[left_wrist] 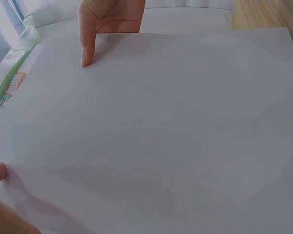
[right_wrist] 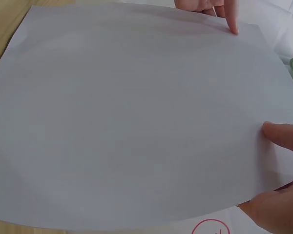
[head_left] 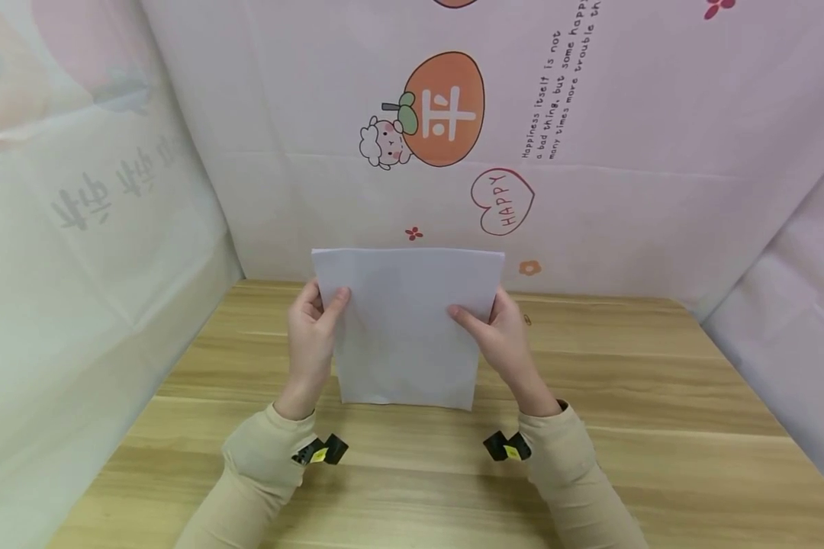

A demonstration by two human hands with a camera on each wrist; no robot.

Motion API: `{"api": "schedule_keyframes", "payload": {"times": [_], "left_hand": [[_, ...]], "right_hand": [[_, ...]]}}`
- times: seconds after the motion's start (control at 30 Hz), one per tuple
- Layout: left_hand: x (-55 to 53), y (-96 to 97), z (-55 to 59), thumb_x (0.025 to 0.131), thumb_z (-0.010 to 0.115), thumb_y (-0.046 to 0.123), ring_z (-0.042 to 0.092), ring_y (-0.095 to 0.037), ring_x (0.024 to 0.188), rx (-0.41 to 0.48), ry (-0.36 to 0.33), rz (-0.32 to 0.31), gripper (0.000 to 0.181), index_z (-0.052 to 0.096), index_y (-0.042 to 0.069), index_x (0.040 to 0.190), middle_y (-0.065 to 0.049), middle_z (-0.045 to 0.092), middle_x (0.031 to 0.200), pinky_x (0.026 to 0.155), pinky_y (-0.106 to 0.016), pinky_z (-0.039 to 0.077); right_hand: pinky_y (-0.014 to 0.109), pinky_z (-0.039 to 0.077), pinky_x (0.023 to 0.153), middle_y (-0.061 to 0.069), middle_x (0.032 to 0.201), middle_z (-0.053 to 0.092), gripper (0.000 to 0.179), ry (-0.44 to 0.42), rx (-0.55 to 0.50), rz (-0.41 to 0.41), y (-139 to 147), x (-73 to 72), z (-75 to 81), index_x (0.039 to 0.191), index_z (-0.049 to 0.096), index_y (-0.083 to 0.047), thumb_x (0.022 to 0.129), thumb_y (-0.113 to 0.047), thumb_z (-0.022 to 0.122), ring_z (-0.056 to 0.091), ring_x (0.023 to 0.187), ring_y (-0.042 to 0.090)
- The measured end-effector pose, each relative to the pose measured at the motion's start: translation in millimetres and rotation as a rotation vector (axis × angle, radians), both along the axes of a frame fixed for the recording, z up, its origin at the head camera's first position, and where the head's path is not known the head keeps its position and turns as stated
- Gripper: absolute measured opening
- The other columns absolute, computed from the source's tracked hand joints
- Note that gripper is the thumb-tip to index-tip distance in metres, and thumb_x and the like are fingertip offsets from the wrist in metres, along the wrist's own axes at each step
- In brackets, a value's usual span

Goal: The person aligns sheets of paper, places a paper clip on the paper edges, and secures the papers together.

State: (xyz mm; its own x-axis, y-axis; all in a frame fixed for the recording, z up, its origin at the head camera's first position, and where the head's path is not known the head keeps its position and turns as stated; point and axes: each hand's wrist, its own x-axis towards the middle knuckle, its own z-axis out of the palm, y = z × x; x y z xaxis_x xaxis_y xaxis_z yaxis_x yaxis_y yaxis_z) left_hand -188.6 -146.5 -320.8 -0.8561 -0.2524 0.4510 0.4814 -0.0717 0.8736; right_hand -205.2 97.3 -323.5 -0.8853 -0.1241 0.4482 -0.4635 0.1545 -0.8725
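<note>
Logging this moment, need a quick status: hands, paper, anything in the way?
Left hand and right hand gripping opposite sides of paper. Side facing head camera blank. Nothing visible blocking either hand.

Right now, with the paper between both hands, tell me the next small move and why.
Probably lower the paper flat onto the table: the left hand and right hand grip its opposite sides, so it could go down evenly; its top edge looks tilted up, and bare wood shows in front of its bottom edge.
</note>
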Motion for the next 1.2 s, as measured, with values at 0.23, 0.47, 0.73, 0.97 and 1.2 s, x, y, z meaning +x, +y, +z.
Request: {"api": "schedule_keyframes", "payload": {"times": [0.23,0.47,0.73,0.97,1.2], "left_hand": [[3.1,-1.4,3.5,0.093,0.060,0.012,0.063,-0.013,0.090,-0.002,0.012,0.013,0.027,0.058,-0.002,0.116,0.001,0.066,0.099,0.079,-0.024,0.050],[1.0,-2.6,5.5,0.096,0.056,0.016,0.060,-0.014,0.087,0.020,0.026,0.018,0.022,0.059,-0.001,0.109,0.002,0.065,0.095,0.076,-0.024,0.047],[-3.1,-1.2,15.3,0.094,0.059,0.021,0.055,-0.013,0.079,0.067,0.086,0.099,0.018,0.060,0.004,0.097,0.001,0.061,0.087,0.073,-0.023,0.044],[-6.1,-0.2,23.4,0.094,0.060,0.021,0.054,-0.012,0.074,0.096,0.119,0.119,0.012,0.060,0.009,0.092,0.001,0.060,0.083,0.069,-0.022,0.043],[-8.5,-0.4,25.5,0.093,0.061,0.021,0.054,-0.013,0.075,0.105,0.138,0.137,0.012,0.061,0.009,0.091,0.001,0.061,0.084,0.070,-0.023,0.043]], "right_hand": [[0.044,0.047,0.091,0.013,0.123,0.058,0.046,0.011,-0.021,-0.002,-2.8,1.7,2.3,0.126,0.048,-0.003,0.085,-0.007,0.070,0.057,0.111,0.023],[0.035,0.048,0.087,0.012,0.121,0.059,0.045,-0.020,-0.012,-0.025,-2.9,-1.2,1.5,0.125,0.049,-0.004,0.086,-0.011,0.069,0.058,0.108,0.019],[0.029,0.049,0.085,0.011,0.122,0.059,0.044,-0.010,-0.022,-0.005,-4.3,-2.2,1.5,0.126,0.048,-0.005,0.087,-0.012,0.068,0.059,0.107,0.019],[0.028,0.049,0.085,0.011,0.121,0.059,0.044,-0.008,-0.037,0.003,-4.4,-2.2,2.1,0.126,0.049,-0.004,0.087,-0.010,0.068,0.059,0.106,0.018],[0.026,0.050,0.084,0.013,0.121,0.059,0.043,0.003,-0.053,0.021,-4.5,-2.9,1.5,0.126,0.048,-0.002,0.087,-0.007,0.067,0.060,0.105,0.016]]}}
